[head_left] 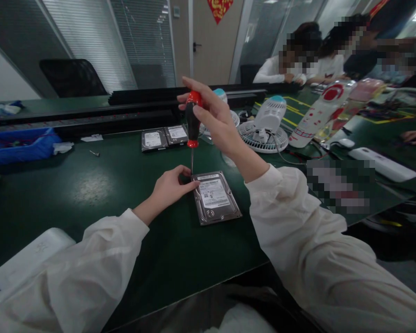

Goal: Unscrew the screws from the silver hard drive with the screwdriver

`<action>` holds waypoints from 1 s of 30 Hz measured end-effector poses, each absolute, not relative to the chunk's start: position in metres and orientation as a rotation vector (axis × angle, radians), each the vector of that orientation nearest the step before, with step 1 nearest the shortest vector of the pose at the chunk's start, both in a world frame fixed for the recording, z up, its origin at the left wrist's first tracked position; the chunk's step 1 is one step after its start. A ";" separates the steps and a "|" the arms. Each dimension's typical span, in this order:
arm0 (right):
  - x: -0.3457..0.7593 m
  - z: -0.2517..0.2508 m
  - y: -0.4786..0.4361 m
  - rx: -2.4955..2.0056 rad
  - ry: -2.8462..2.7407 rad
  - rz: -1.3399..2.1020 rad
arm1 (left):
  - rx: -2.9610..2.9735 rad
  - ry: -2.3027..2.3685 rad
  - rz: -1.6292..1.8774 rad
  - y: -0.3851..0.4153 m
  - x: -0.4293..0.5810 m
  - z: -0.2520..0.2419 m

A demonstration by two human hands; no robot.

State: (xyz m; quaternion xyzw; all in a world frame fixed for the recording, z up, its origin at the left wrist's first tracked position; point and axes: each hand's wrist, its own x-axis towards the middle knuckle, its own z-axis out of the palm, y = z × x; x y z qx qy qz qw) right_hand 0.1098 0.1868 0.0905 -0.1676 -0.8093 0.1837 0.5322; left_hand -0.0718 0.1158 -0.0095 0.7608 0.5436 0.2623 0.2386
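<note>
A silver hard drive (215, 196) with a white label lies flat on the green table in front of me. My right hand (213, 113) grips a red and black screwdriver (193, 120) by its handle, thumb on the near side. The screwdriver stands upright, and its shaft runs down to the drive's far left corner. At that same corner is my left hand (173, 185), its thumb on the drive's top edge and its fingers curled by the screwdriver tip. Whatever lies between those fingers is hidden.
Two more hard drives (164, 138) lie farther back. To their left are a blue bin (21, 145) and a small metal piece (94, 153). White fans (263, 132), a bottle (317, 111) and a white power bank (383, 164) stand or lie at right. Other people sit beyond.
</note>
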 end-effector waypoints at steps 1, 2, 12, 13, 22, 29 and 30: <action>0.111 0.091 0.187 -0.396 -1.930 0.443 | 2.083 1.490 0.715 0.116 -0.072 -0.009; 0.112 0.091 0.187 -0.421 -1.911 0.416 | 2.082 1.492 0.710 0.116 -0.072 -0.009; 0.118 0.091 0.193 -0.321 -1.880 0.555 | 2.070 1.481 0.687 0.116 -0.074 -0.010; 0.117 0.092 0.190 -0.365 -1.868 0.493 | 2.069 1.479 0.685 0.116 -0.074 -0.010; 0.119 0.096 0.183 -0.314 -1.855 0.544 | 2.049 1.524 0.664 0.116 -0.072 -0.009; 0.118 0.099 0.174 -0.495 -1.836 0.319 | 2.041 1.522 0.652 0.116 -0.072 -0.007; 0.119 0.100 0.174 -0.451 -1.859 0.351 | 2.039 1.520 0.651 0.117 -0.072 -0.008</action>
